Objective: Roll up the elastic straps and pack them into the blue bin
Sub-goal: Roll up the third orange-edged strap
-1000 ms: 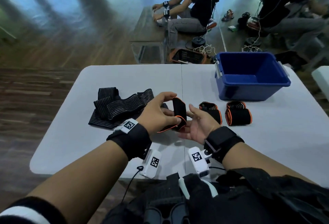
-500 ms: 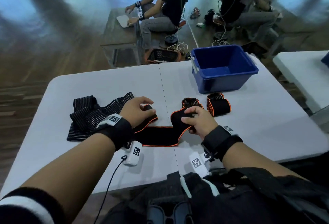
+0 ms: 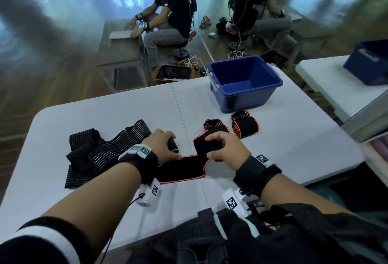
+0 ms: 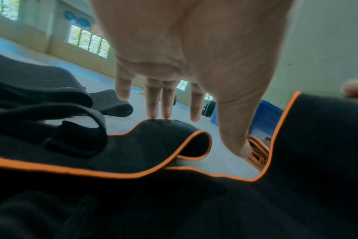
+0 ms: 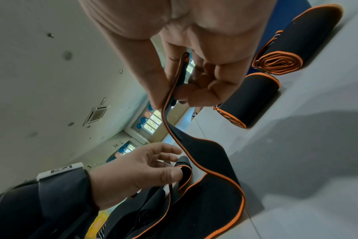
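Orange-edged strap point(image 3: 180, 169) held low, right hand point(image 3: 228, 150) pinching, left hand point(image 3: 161, 146) touching

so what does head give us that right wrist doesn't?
Head only: the blue bin's open interior, with nothing visible inside, the striped black straps spread left of the hands, and the whole white table.

Right wrist only: the right hand's grip from below, the orange-trimmed strap pinched between thumb and curled fingers.

Both: that strap, the left hand at its other end, and two rolled straps near the bin.
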A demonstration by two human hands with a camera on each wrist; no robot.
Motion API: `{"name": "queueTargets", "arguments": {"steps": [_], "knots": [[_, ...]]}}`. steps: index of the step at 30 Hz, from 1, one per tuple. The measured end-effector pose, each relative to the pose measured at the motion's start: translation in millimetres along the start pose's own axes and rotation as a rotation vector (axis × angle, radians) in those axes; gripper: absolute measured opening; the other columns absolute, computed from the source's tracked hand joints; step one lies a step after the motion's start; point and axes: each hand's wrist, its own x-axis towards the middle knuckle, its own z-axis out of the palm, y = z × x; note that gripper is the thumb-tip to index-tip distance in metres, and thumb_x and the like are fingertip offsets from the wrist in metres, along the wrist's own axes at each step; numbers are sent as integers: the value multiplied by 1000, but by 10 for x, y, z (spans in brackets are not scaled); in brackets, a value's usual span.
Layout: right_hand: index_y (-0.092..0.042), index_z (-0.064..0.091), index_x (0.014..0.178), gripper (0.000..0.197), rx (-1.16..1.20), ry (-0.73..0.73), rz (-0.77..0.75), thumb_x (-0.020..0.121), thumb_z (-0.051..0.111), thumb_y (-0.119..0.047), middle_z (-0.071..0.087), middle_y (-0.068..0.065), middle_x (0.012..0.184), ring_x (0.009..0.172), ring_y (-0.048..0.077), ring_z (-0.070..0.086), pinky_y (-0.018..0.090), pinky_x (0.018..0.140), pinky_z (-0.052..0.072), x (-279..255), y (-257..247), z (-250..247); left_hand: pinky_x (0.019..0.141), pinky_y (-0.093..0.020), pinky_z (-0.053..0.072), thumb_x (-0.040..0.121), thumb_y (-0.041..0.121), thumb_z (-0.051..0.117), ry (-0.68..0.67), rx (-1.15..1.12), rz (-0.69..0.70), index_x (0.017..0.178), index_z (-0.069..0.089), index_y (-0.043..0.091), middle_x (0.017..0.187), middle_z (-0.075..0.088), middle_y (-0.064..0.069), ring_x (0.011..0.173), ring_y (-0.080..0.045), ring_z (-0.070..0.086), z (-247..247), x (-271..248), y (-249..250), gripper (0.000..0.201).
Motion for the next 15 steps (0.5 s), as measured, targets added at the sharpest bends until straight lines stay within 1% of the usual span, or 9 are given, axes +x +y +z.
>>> {"name": "queueTargets", "arguments": {"steps": [2, 4, 6, 7, 8, 10, 13, 15], "knots": [[-18, 67, 106, 43, -7, -4, 4, 74, 76, 9, 69, 13, 102, 81, 17, 65, 24, 58, 53, 14, -6, 49, 98, -42, 51, 53, 75, 68, -18, 81, 4, 129, 52, 39, 126, 53, 2, 117, -24, 57, 32, -34, -13, 86], [-18, 67, 107, 43, -13, -8, 13, 74, 76, 8, 69, 13, 103, 81, 18, 66, 23, 58, 52, 23, -9, 97, 99, -41, 51, 54, 77, 61, 1, 80, -18, 127, 53, 38, 123, 58, 1, 116, -24, 58, 71, -54, -41, 83], [-19, 67, 107, 43, -17, -15, 20, 75, 76, 7, 68, 12, 103, 83, 19, 66, 22, 58, 52, 24, -17, 129, 95, -38, 52, 51, 79, 55, 30, -6, -45, 119, 57, 39, 113, 66, 3, 109, -21, 61, 104, -72, -73, 79], [-19, 67, 107, 42, -20, -17, 22, 75, 76, 6, 68, 12, 103, 83, 18, 66, 22, 58, 51, 21, -29, 136, 93, -36, 53, 51, 77, 58, 45, -85, -58, 113, 58, 40, 108, 67, 4, 105, -20, 63, 97, -91, -88, 72], [-19, 67, 107, 41, -21, -17, 25, 76, 76, 6, 68, 11, 103, 82, 18, 66, 22, 58, 51, 21, -32, 143, 90, -33, 53, 53, 73, 63, 63, -170, -64, 108, 58, 41, 105, 67, 4, 101, -18, 64, 85, -117, -102, 64], [-19, 67, 103, 36, -24, -17, 25, 77, 75, 5, 68, 11, 100, 77, 16, 65, 22, 55, 50, 38, -79, 164, 86, -28, 48, 61, 60, 71, 130, -336, -47, 107, 60, 39, 106, 64, 0, 96, -16, 63, -19, -164, -138, 52], [-18, 68, 94, 29, 18, -27, 19, 79, 73, 6, 65, 11, 91, 71, 15, 62, 24, 52, 49, 88, -243, 237, 92, -27, 44, 76, 46, 70, 277, -579, -2, 113, 63, 37, 107, 65, -1, 99, -10, 62, -323, -280, -146, 38], [-16, 69, 94, 24, 78, -57, 9, 83, 70, 6, 64, 10, 86, 66, 13, 61, 25, 51, 51, 117, -424, 291, 89, -26, 45, 88, 31, 68, 371, -721, 32, 114, 67, 28, 96, 72, 2, 94, -3, 64, -526, -381, -109, 25]]}}
